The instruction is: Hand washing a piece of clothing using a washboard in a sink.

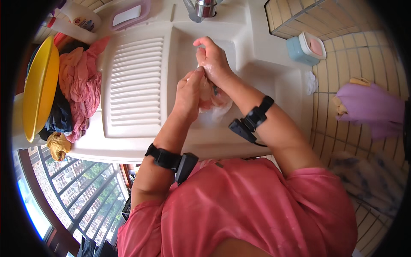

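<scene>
Both hands are together over the basin (239, 120) of a white laundry sink, gripping a wet, pale cloth (213, 96) with pink and dark patches. My left hand (190, 91) pinches it with the thumb on top. Just above and touching it, my right hand (213, 59) is curled over the cloth, its index finger bent outward; suds shine near the wrist. The cloth's lower part hangs into cloudy water. Much of the fabric between the palms is hidden. Black straps with small devices circle both forearms.
A ribbed washboard (136, 83) is left of the basin, below a soap tray (130, 16). Pink clothes (82, 90) and a yellow basin (40, 93) crowd the left edge. The faucet (205, 8) rises behind; a blue-white box (305, 48) stands right. A purple cloth (369, 104) hangs on the tiles.
</scene>
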`<state>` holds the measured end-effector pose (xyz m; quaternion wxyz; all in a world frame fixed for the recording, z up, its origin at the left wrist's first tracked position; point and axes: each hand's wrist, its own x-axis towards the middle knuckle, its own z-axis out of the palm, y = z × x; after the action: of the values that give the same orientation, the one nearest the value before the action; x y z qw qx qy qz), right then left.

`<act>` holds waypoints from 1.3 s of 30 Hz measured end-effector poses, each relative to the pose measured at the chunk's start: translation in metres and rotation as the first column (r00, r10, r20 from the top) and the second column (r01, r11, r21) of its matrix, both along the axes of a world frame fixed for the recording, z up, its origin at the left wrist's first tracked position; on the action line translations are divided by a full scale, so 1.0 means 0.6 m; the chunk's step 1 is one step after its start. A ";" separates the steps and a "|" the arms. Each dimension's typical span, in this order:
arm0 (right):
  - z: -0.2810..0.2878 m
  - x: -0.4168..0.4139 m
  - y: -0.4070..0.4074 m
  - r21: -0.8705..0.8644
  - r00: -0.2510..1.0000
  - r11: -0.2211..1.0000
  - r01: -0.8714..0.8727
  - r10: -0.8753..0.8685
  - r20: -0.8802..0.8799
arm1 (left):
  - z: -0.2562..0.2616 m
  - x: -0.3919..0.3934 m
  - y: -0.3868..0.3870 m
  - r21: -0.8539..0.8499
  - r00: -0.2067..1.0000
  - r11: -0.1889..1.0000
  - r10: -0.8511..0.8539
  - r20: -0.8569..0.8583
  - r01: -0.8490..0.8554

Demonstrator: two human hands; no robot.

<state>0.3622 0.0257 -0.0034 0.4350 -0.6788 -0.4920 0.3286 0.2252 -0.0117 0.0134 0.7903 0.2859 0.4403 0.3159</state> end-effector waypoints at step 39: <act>0.080 -0.190 -0.014 0.511 0.874 0.743 -0.434 0.210 0.437 | -0.064 -0.119 0.040 0.032 0.877 0.955 0.258 0.405 -0.296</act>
<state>0.2483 0.0172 0.0446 0.4653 -0.4581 -0.7505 0.1021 0.1536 0.0126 -0.0253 0.7953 0.1867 0.2925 0.4970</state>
